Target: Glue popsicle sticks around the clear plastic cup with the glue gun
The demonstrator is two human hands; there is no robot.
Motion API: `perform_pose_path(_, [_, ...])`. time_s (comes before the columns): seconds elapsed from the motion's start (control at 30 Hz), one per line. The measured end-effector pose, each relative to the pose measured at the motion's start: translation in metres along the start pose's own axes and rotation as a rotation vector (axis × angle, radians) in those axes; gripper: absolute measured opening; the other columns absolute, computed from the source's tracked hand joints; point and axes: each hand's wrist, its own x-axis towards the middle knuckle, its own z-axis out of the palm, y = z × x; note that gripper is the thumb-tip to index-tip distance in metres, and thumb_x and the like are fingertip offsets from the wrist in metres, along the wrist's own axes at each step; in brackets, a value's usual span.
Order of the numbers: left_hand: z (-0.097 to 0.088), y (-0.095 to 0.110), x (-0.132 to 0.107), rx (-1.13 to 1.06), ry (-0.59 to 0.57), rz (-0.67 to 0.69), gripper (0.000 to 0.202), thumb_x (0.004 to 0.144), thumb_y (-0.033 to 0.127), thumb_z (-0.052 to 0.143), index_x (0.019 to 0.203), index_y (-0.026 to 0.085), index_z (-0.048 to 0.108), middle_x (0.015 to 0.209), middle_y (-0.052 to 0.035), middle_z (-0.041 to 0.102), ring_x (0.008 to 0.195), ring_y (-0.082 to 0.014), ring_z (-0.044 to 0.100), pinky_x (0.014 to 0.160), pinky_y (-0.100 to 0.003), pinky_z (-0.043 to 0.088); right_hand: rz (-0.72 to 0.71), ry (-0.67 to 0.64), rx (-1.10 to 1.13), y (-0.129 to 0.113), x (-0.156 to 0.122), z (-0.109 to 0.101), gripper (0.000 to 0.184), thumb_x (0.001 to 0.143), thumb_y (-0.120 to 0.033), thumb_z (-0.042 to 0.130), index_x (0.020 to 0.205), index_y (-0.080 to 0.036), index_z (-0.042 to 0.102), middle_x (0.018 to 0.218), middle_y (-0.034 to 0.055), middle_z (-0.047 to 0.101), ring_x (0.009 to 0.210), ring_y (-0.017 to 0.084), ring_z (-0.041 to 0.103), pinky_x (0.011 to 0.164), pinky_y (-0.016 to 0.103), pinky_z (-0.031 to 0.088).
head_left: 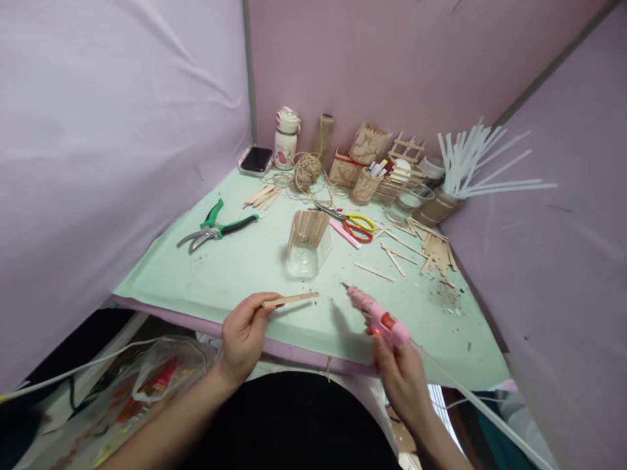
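My left hand (243,334) pinches a wooden craft stick (290,299) by one end and holds it level over the front edge of the pale green table (235,267). My right hand (402,375) grips a pink glue gun (378,316), its nozzle pointing up-left toward the stick's free end, a short gap away. A clear glass cup (308,243) partly clad in upright craft sticks lies just beyond both hands.
Green-handled pruners (215,228) lie at the left, yellow and red scissors (353,224) and loose sticks (431,248) at the right. Twine (306,171), a bottle (285,138), a phone (257,159), stick-built holders and a jar of white strips (465,170) line the back. Fabric walls enclose the table.
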Motion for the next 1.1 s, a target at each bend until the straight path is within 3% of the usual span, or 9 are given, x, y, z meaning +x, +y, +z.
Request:
perform_pose_path(0.1, [-0.009, 0.005, 0.012, -0.008, 0.020, -0.067, 0.016, 0.093, 0.024, 0.055, 0.102, 0.021, 0.069, 0.097, -0.0020, 0.074, 0.091, -0.0137, 0.068, 0.082, -0.024, 0.053, 0.014, 0.112, -0.209, 0.019, 0.010, -0.026, 0.043, 0.092, -0.056, 0.038, 0.095, -0.021, 0.062, 0.083, 0.0086, 0.060, 0.083, 0.026, 0.059, 0.069, 0.035, 0.047])
perform_pose_path(0.2, [-0.020, 0.011, 0.030, 0.040, 0.019, -0.085, 0.018, 0.094, 0.026, 0.055, 0.103, 0.021, 0.069, 0.098, -0.0014, 0.074, 0.089, -0.0133, 0.068, 0.081, -0.023, 0.052, 0.123, 0.158, -0.443, 0.040, 0.021, -0.051, 0.049, 0.091, -0.057, 0.035, 0.102, -0.017, 0.060, 0.094, 0.0136, 0.057, 0.088, 0.030, 0.058, 0.070, 0.040, 0.048])
perform_pose_path(0.33, [-0.032, 0.015, 0.057, 0.137, -0.018, -0.028, 0.018, 0.093, 0.027, 0.055, 0.101, 0.021, 0.069, 0.094, -0.0003, 0.075, 0.083, -0.0131, 0.068, 0.078, -0.023, 0.052, 0.298, 0.160, -0.636, 0.067, 0.027, -0.065, 0.053, 0.089, -0.054, 0.033, 0.113, -0.013, 0.057, 0.107, 0.0192, 0.053, 0.091, 0.034, 0.060, 0.066, 0.042, 0.049])
perform_pose_path(0.53, [-0.030, 0.011, 0.087, 0.261, -0.159, 0.044, 0.017, 0.092, 0.021, 0.052, 0.095, 0.019, 0.069, 0.094, -0.0020, 0.076, 0.085, -0.0163, 0.070, 0.079, -0.027, 0.052, 0.135, 0.086, -0.695, 0.121, 0.030, -0.064, 0.054, 0.083, -0.054, 0.042, 0.107, -0.011, 0.063, 0.097, 0.0187, 0.058, 0.096, 0.036, 0.061, 0.080, 0.047, 0.051])
perform_pose_path(0.63, [-0.024, 0.006, 0.098, 0.306, -0.217, 0.076, 0.018, 0.092, 0.019, 0.053, 0.100, 0.018, 0.068, 0.096, -0.0035, 0.076, 0.087, -0.0174, 0.071, 0.081, -0.029, 0.054, 0.085, 0.039, -0.798, 0.126, 0.033, -0.072, 0.057, 0.082, -0.057, 0.041, 0.105, -0.011, 0.065, 0.097, 0.0216, 0.062, 0.090, 0.038, 0.063, 0.077, 0.051, 0.052])
perform_pose_path(0.73, [-0.017, 0.005, 0.108, 0.347, -0.251, 0.153, 0.018, 0.091, 0.018, 0.054, 0.103, 0.017, 0.068, 0.099, -0.0049, 0.075, 0.090, -0.0183, 0.071, 0.082, -0.030, 0.055, 0.008, 0.062, -0.874, 0.090, 0.039, -0.079, 0.061, 0.079, -0.066, 0.043, 0.105, -0.016, 0.066, 0.107, 0.0221, 0.066, 0.089, 0.042, 0.064, 0.070, 0.055, 0.052])
perform_pose_path(0.83, [-0.011, 0.008, 0.115, 0.384, -0.272, 0.231, 0.019, 0.092, 0.019, 0.054, 0.106, 0.016, 0.067, 0.099, -0.0056, 0.075, 0.092, -0.0190, 0.071, 0.080, -0.030, 0.055, -0.315, 0.099, -0.696, 0.020, 0.050, -0.067, 0.058, 0.085, -0.064, 0.043, 0.114, -0.018, 0.063, 0.115, 0.0189, 0.065, 0.102, 0.038, 0.064, 0.080, 0.050, 0.052])
perform_pose_path(0.97, [-0.007, 0.009, 0.116, 0.411, -0.276, 0.285, 0.020, 0.093, 0.019, 0.052, 0.108, 0.016, 0.066, 0.097, -0.0065, 0.074, 0.089, -0.0191, 0.070, 0.077, -0.030, 0.055, -0.618, 0.139, -0.445, -0.074, 0.075, -0.016, 0.038, 0.094, -0.050, 0.045, 0.111, -0.021, 0.063, 0.106, 0.0139, 0.070, 0.098, 0.030, 0.065, 0.086, 0.044, 0.049])
perform_pose_path(1.1, [-0.005, 0.005, 0.116, 0.394, -0.252, 0.286, 0.021, 0.093, 0.018, 0.052, 0.109, 0.016, 0.065, 0.097, -0.0078, 0.073, 0.087, -0.0199, 0.069, 0.076, -0.031, 0.054, -0.668, 0.072, -0.354, -0.114, 0.106, 0.039, 0.031, 0.096, -0.042, 0.047, 0.109, -0.018, 0.061, 0.105, 0.0128, 0.071, 0.101, 0.028, 0.063, 0.091, 0.042, 0.043])
